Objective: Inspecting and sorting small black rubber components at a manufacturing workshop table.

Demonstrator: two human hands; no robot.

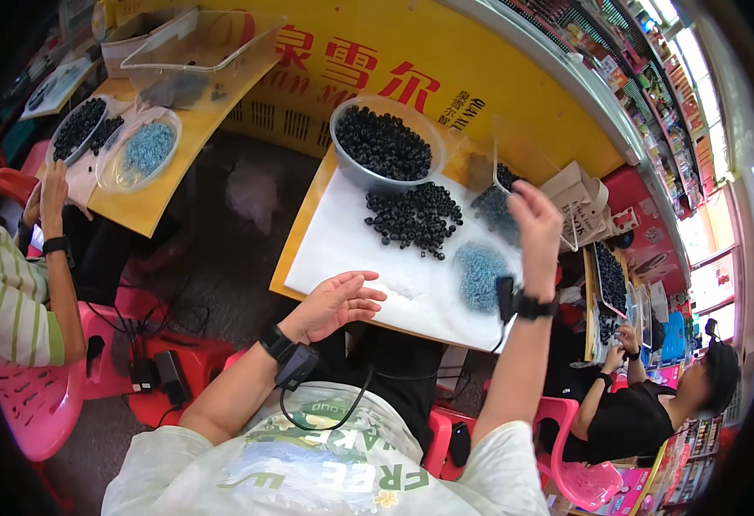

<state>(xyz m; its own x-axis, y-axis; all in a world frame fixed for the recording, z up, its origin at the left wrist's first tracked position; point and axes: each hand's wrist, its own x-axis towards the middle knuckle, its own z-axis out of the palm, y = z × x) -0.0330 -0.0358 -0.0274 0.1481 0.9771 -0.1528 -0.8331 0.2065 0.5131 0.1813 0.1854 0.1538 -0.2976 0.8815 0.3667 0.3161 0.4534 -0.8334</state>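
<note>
I see my pale printed T-shirt at the frame's bottom, black cabled bands on left wrist and right wrist.

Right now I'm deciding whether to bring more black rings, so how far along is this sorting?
Done so far, seemingly: blue pieces lie in a clear dish on the white board. In hand: the left hand rests open, palm up, at the board's edge; the right hand is raised, and whether it holds anything I cannot tell. Left: a loose pile of black rings and a full metal bowl.
</note>
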